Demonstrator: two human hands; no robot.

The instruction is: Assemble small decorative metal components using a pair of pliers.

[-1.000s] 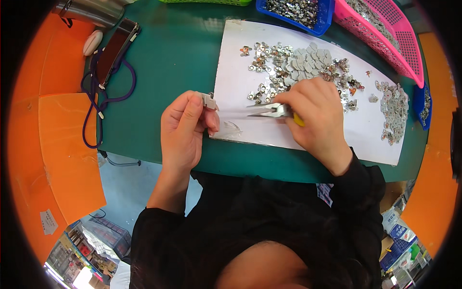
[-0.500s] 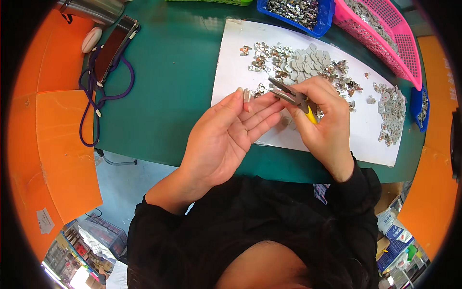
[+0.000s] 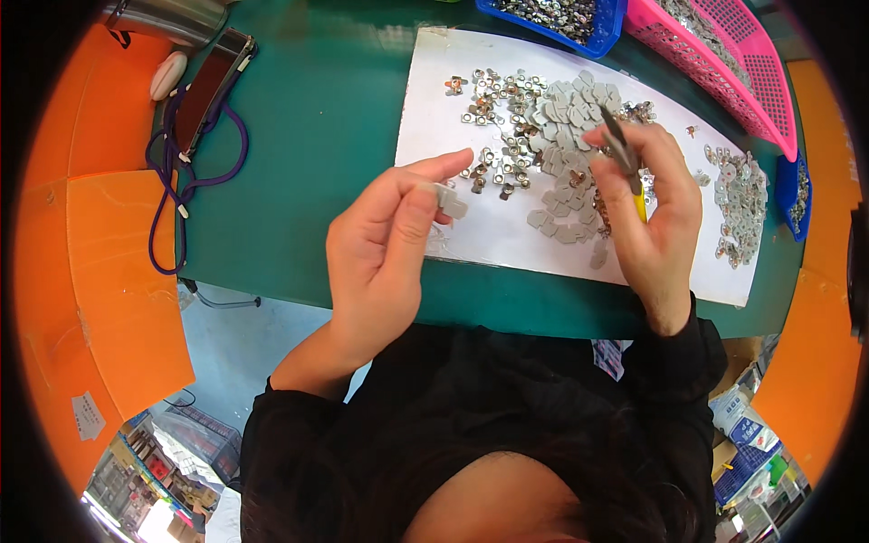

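Note:
My left hand (image 3: pixel 385 253) is raised above the near edge of the green table, pinching a small grey flat part (image 3: pixel 450 202) between thumb and fingers. Over the white sheet (image 3: pixel 434 100), my right hand (image 3: pixel 652 208) grips tweezers with a yellow handle (image 3: pixel 625 154), tips pointing up and away. Under and beside the right hand lies a pile of grey flat parts (image 3: pixel 570 136), and to its left a scatter of small shiny metal pieces (image 3: pixel 493 100).
A blue tray (image 3: pixel 588 27) and a pink basket (image 3: pixel 733 72) of metal parts stand at the back right. More metal pieces (image 3: pixel 742 199) lie at the sheet's right end beside a small blue bin (image 3: pixel 793 195). A phone with a purple cord (image 3: pixel 195 154) lies at the left, orange panels (image 3: pixel 118 281) beyond.
Both hands have lifted off the sheet. The left hand turned from flat to a pinch on a grey part, and the right hand swung the tweezers upward to the right.

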